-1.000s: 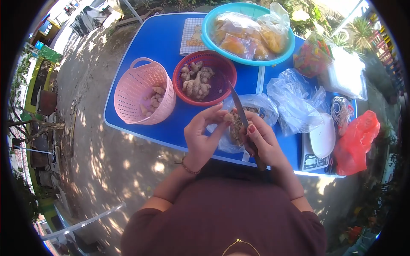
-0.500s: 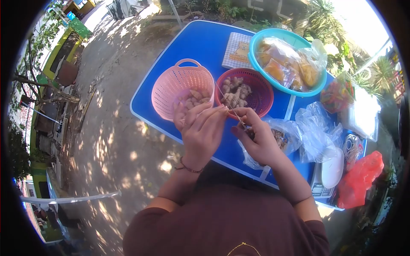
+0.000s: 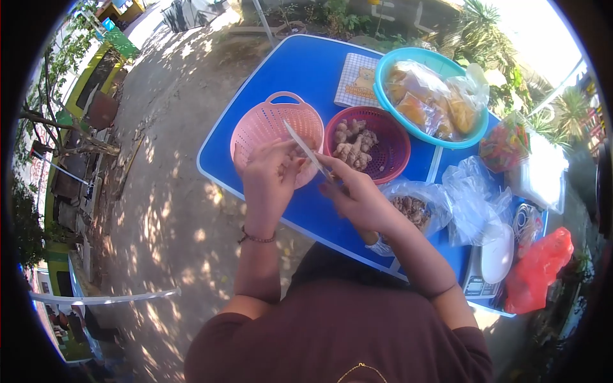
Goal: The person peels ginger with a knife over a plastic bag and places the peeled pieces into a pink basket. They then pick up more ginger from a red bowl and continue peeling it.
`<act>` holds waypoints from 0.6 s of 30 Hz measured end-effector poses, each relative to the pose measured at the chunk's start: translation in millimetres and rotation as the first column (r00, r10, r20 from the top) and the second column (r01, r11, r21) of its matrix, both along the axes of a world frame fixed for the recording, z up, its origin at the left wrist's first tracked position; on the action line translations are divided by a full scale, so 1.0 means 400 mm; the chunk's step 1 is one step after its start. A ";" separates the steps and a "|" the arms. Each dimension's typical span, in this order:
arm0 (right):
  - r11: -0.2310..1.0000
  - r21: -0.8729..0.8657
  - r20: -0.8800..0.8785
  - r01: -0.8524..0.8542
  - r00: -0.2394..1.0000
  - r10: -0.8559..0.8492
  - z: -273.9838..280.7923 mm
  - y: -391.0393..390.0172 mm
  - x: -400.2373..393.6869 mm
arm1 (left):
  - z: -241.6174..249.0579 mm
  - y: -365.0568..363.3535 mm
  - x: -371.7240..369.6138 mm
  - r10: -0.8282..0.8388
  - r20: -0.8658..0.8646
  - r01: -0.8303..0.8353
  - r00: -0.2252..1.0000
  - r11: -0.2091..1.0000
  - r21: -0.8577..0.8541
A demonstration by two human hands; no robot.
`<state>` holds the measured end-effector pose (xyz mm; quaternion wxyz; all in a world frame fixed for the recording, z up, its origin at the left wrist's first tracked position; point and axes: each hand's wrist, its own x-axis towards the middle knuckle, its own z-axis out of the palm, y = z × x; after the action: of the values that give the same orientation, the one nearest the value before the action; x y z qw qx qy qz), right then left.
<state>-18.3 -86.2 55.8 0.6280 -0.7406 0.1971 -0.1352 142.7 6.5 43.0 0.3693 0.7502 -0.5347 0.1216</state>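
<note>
My right hand (image 3: pixel 353 195) grips a knife (image 3: pixel 301 142), its blade slanting up and left over the pink basket (image 3: pixel 281 110). My left hand (image 3: pixel 267 175) is held at that basket's near side, fingers curled in a pinch close to the blade; whatever lies between them is too small to name. Pieces inside the pink basket are mostly hidden behind this hand. Just right of it, a dark red basket (image 3: pixel 399 143) holds knobbly ginger roots (image 3: pixel 354 145). Near my right forearm is a clear plastic bag (image 3: pixel 437 203) with brownish scraps (image 3: pixel 410 210).
A turquoise basin (image 3: pixel 381 83) with bagged yellowish-brown food stands at the back right of the blue table (image 3: pixel 274 70). Beside it lies a checked bear-print notebook (image 3: pixel 357 80). A white kitchen scale (image 3: pixel 495 258), a red plastic bag (image 3: pixel 539 271) and clear bags (image 3: pixel 476 191) crowd the right side.
Both hands have moved left, the left one to the pink basket's near side. The knife blade now shows broadly above that basket, and the bag of scraps is less covered.
</note>
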 end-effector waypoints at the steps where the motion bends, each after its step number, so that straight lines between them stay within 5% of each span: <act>1: 0.999 0.038 0.012 0.015 1.000 -0.016 -0.005 0.000 -0.015 | -0.007 -0.007 -0.001 -0.032 -0.026 0.031 0.999 0.999 -0.006; 5: 0.986 0.136 0.016 0.099 0.995 -0.102 0.005 -0.011 -0.125 | 0.017 -0.030 -0.079 -0.141 0.102 0.147 0.985 0.988 -0.052; 9: 0.946 0.162 -0.053 0.281 0.960 -0.276 -0.006 -0.019 -0.270 | -0.008 -0.067 -0.162 -0.466 -0.021 0.462 0.884 0.880 -0.109; 13: 0.853 0.066 -0.116 0.518 0.853 -0.509 -0.012 -0.015 -0.374 | -0.053 -0.094 -0.245 -0.661 -0.162 0.653 0.733 0.750 -0.105; 18: 0.811 -0.267 -0.303 0.520 0.754 -0.583 -0.058 -0.001 -0.425 | -0.113 -0.121 -0.303 -0.674 -0.353 0.723 0.649 0.691 0.008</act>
<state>-188.1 -86.4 32.5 0.4466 -0.7103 0.5103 -0.1884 21.5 -41.8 -2.1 0.4130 0.5198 -0.7221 -0.1946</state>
